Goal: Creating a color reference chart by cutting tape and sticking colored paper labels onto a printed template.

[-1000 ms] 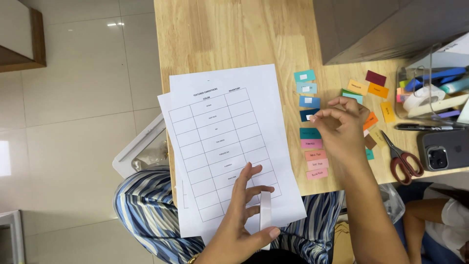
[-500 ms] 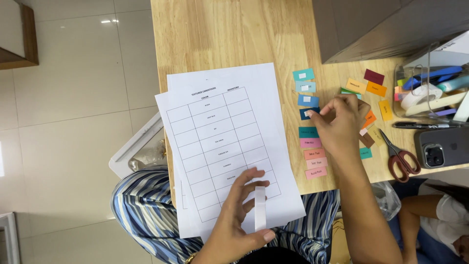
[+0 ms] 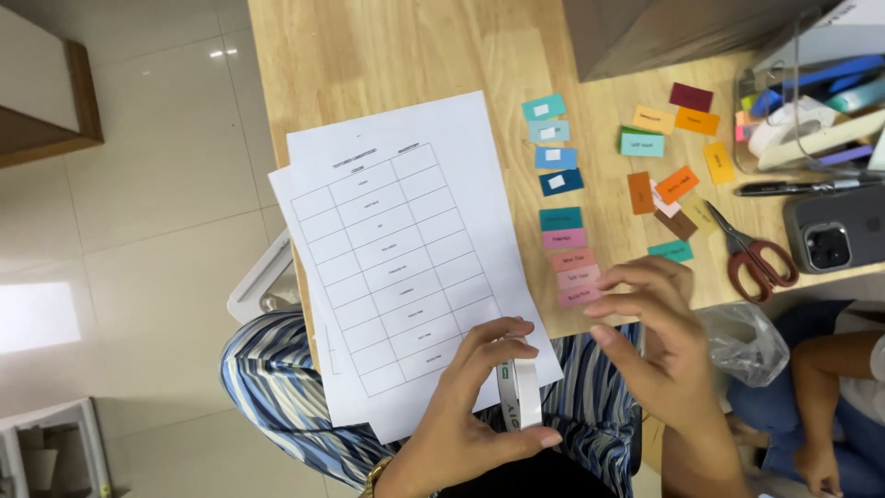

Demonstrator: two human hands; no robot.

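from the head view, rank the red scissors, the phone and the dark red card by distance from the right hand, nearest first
Measured from the right hand:
1. Red scissors, just up and to its right.
2. Phone, farther right at the table's edge.
3. Dark red card, far up the table.

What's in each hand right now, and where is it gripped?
Left hand pinches a white tape roll by its rim. Right hand holds nothing.

We have one view only, from a head-worn camera looking steeply down, close over the wooden table (image 3: 387, 55) edge. It takes in our lap, the printed sheets (image 3: 406, 249) and the floor (image 3: 138, 231) at left.
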